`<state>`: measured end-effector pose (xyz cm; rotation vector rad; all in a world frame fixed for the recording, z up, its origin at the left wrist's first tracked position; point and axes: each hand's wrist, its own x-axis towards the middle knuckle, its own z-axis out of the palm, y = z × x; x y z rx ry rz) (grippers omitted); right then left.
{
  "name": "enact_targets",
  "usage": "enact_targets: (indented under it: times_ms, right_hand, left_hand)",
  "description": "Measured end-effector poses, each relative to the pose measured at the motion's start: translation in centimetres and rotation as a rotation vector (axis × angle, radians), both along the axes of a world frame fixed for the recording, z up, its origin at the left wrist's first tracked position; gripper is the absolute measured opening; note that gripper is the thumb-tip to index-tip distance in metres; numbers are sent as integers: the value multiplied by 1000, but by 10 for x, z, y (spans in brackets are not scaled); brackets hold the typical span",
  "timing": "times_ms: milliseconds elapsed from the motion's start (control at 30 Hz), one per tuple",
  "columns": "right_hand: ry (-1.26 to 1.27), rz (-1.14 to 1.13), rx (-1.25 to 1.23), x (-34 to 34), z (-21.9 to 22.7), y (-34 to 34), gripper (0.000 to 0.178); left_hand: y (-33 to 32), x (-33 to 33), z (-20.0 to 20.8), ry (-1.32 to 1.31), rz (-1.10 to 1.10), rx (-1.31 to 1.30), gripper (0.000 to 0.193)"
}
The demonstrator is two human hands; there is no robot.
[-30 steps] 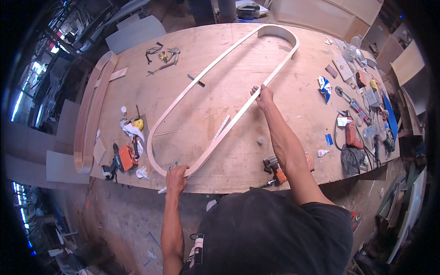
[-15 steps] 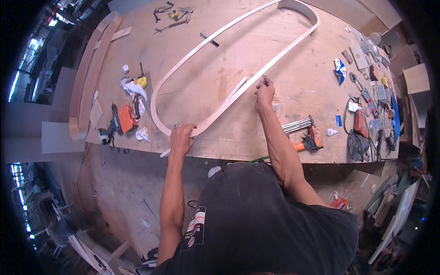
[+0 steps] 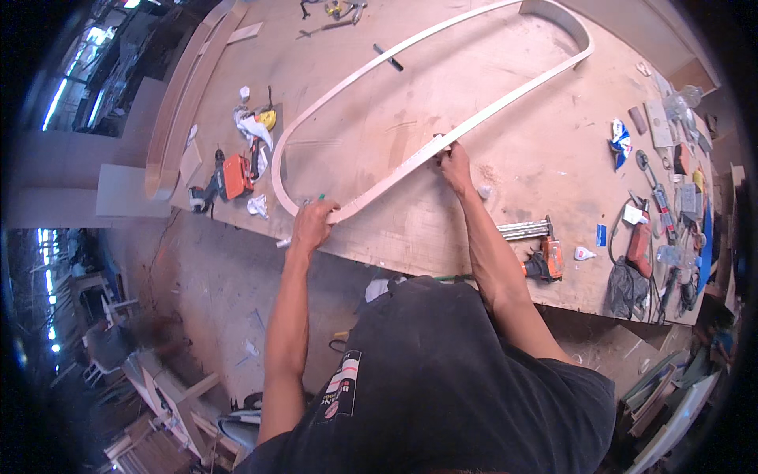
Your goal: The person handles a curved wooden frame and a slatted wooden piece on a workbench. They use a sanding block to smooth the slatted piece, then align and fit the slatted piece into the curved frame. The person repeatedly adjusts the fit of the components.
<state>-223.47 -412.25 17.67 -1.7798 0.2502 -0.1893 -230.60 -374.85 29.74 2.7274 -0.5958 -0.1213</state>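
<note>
A long pale oval wooden hoop (image 3: 505, 105) stands on edge on the workbench (image 3: 332, 150), its near side running from lower left to upper right. My left hand (image 3: 314, 225) is closed round the hoop's near left bend. A thin pale end (image 3: 283, 243) pokes out beside that hand, and a small green bit shows above its fingers. My right hand (image 3: 455, 167) grips the middle of the near side, fingertips over the top edge. Whether a separate thin strip lies under those fingers is hard to make out.
An orange nail gun (image 3: 545, 259) lies right of my right forearm. At left are an orange-and-black cordless drill (image 3: 229, 178) and another narrow wooden hoop (image 3: 170, 130). A black bar (image 3: 388, 58) lies near the hoop's far side. Various tools crowd the right end, with a grey bag (image 3: 629, 291).
The view has turned, shifting the bench in the picture. My right hand has gone from beside the near side to gripping it. The loose strip end inside the hoop no longer stands apart.
</note>
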Motion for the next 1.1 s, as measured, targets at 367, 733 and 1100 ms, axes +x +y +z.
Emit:
enact_targets:
  times_ms: [367, 733, 1100]
  right_hand:
    - [-89, 41, -72, -53, 17, -12, 38]
    - [-119, 365, -163, -61, 12, 13, 33]
    - [-83, 454, -83, -102, 15, 101, 28]
  left_hand:
    - [-3, 8, 21, 119, -88, 132, 34]
    - [-2, 7, 16, 173, -117, -58, 49]
    - [-15, -1, 4, 205, -13, -205, 39]
